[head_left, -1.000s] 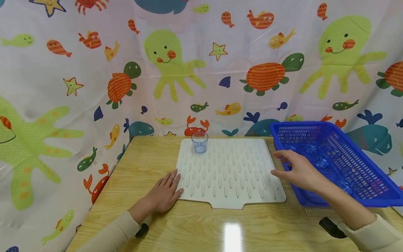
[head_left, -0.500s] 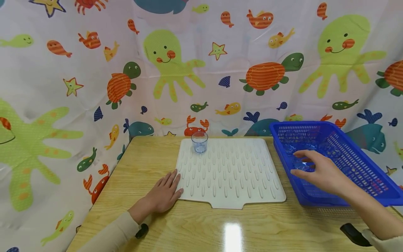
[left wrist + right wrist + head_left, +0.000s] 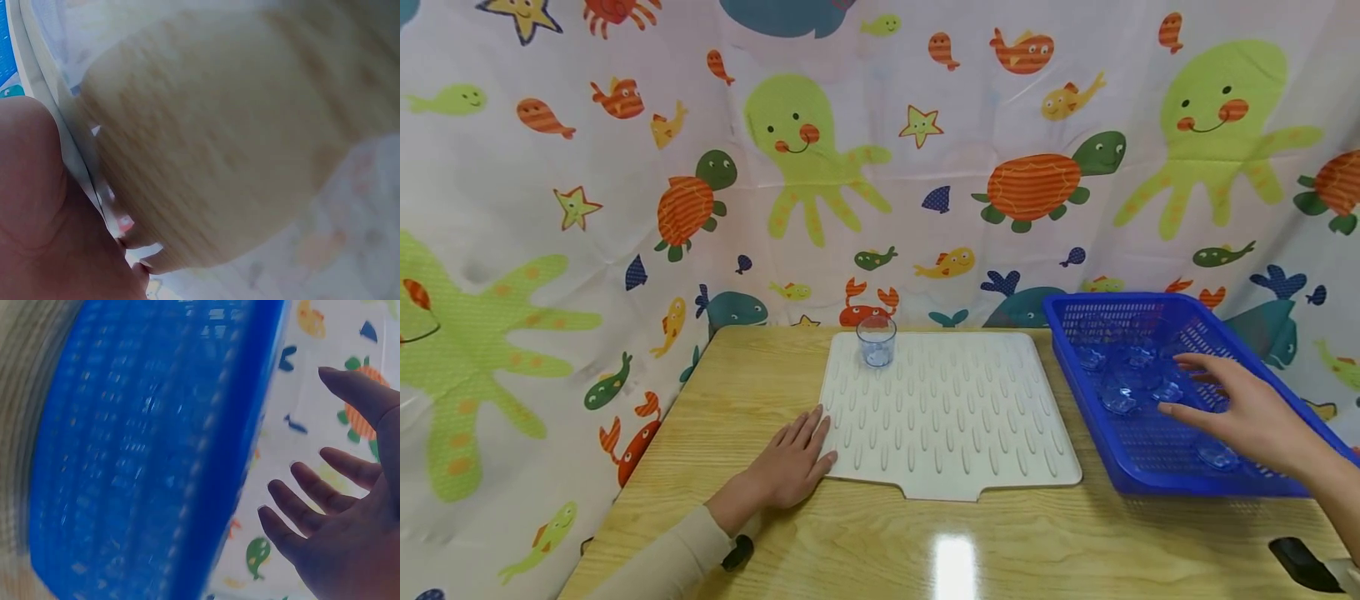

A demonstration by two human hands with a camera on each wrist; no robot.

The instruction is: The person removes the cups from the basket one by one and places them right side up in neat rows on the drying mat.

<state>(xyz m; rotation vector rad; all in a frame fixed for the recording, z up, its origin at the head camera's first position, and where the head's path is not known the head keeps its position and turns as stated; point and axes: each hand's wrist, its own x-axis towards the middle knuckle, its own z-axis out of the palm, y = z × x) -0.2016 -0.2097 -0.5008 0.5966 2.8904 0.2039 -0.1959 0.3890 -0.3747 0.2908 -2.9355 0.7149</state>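
My left hand [image 3: 792,461] lies flat on the table, its fingertips touching the left edge of a white ridged drying board [image 3: 955,417]. On the board's far left corner stands a clear cup [image 3: 877,343]. Above the right part of a blue plastic basket [image 3: 1120,450] hovers my right hand [image 3: 1247,408], thumb and fingers spread apart with nothing between them. Several clear cups [image 3: 1120,398] are in the basket. In the right wrist view the right hand [image 3: 344,506] shows beside the basket wall [image 3: 137,450], fingers apart. The left wrist view is blurred, showing part of the left hand [image 3: 37,187].
The wooden table [image 3: 850,542] carries the board in the middle and the basket at its right. A curtain [image 3: 895,217] printed with sea animals hangs behind and along the left side. A dark wrist strap [image 3: 1300,565] shows near the right sleeve.
My right hand has moved rightward from the board's right edge to above the basket, uncovering more of the cups. The left hand, the board and the cup on it have stayed put.
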